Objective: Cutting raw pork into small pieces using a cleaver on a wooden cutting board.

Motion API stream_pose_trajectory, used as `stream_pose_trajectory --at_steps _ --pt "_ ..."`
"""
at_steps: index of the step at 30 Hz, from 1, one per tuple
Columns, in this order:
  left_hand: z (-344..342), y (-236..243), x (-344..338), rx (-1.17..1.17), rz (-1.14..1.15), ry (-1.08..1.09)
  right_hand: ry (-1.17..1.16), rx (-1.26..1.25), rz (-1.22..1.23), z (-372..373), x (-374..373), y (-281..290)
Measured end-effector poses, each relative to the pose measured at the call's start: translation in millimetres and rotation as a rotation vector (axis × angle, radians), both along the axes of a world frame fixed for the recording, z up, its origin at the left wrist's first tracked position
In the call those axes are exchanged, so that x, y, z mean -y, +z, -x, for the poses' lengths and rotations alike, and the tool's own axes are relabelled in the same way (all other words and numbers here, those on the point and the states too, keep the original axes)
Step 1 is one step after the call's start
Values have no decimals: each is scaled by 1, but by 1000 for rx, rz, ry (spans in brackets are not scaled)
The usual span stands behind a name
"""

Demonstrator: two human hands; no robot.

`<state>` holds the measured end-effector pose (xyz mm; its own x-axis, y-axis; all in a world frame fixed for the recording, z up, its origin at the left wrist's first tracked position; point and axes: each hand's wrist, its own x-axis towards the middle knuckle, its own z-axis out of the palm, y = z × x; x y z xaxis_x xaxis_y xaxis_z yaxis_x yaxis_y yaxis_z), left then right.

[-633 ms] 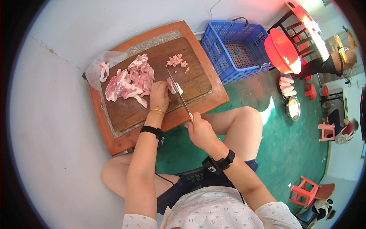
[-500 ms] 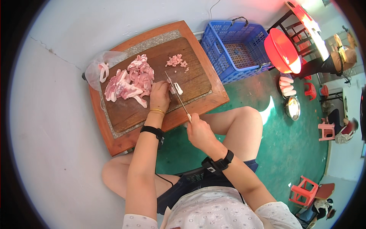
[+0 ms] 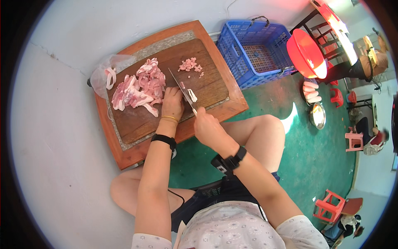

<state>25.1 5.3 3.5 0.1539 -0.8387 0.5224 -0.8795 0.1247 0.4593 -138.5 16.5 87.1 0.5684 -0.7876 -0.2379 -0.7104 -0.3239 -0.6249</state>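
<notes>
My right hand [image 3: 209,128] is closed round the light handle of a kitchen knife [image 3: 181,89], whose long blade reaches over the wooden cutting board [image 3: 137,130]. Just left of the blade is my left hand [image 3: 172,103], fingers curled together and pointing down at the board; what lies under the fingertips is hidden. Close to the blade are a small pink strip of meat [image 3: 182,85] and a white strip of fat [image 3: 192,95]. A large heap of raw sliced meat [image 3: 141,86] lies left of my left hand. Diced meat [image 3: 190,64] is gathered farther back on the board.
The board rests on a wood-framed table [image 3: 222,54] beside the wall. A clear plastic bag [image 3: 99,82] lies at its left corner. Right of the table are a blue plastic crate [image 3: 253,54], a red basin [image 3: 306,54] and a metal bowl [image 3: 318,116]. Other people are farther right.
My right hand and the knife have moved left, bringing the blade nearer my left fingers. The blade now lies left of the pink strip and the white fat. My left hand has barely shifted.
</notes>
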Motion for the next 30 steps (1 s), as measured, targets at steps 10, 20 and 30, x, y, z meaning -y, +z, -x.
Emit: stream_pose_trajectory --at_steps 10,20,30 --pt "0 -5 -4 -50 77 54 -24 -43 -103 43 -28 15" --pt "-2 -8 -5 -156 71 84 -23 31 -72 34 -28 19" --pt "-5 -7 -8 -22 40 12 22 -12 -61 21 -22 16"
